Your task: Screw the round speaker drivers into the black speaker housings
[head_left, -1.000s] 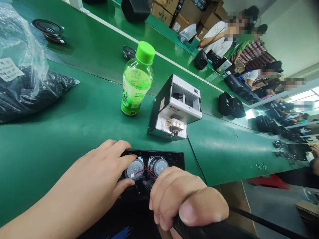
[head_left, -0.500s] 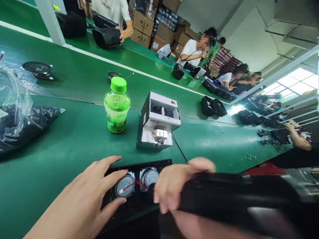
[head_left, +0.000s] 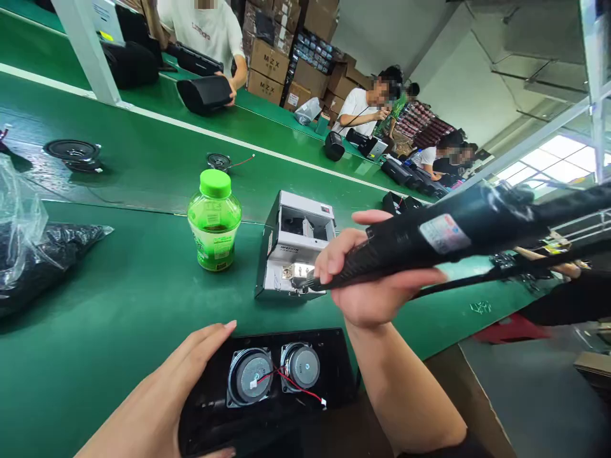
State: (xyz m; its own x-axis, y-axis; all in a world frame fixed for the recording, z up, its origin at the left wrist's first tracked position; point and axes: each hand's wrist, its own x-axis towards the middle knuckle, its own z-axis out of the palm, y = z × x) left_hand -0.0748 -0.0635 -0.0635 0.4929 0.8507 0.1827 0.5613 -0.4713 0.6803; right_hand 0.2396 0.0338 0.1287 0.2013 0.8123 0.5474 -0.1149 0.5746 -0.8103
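Observation:
My right hand (head_left: 365,273) is wrapped round a black electric screwdriver (head_left: 405,238). Its tip points left at the metal pick-up block of a white and black screw feeder (head_left: 298,245); whether the two touch, I cannot tell. Below lies a black speaker panel (head_left: 329,356) with two round speakers, the left speaker (head_left: 252,376) and the right speaker (head_left: 304,366), backs up. Red and black wires with white plugs cross between them. My left hand (head_left: 176,381) grips the panel's left end, fingers along the far edge and thumb at the near side.
A green-capped bottle (head_left: 214,219) stands left of the feeder. At far left sits a clear bag of black parts (head_left: 42,261). Loose speakers (head_left: 74,152) lie behind. Co-workers (head_left: 205,38) work across the green bench (head_left: 143,273). A dark cable trails right from the screwdriver.
My right hand has lifted the screwdriver from beside the panel up to the feeder. My left hand has shifted from around the left speaker to the panel's left end.

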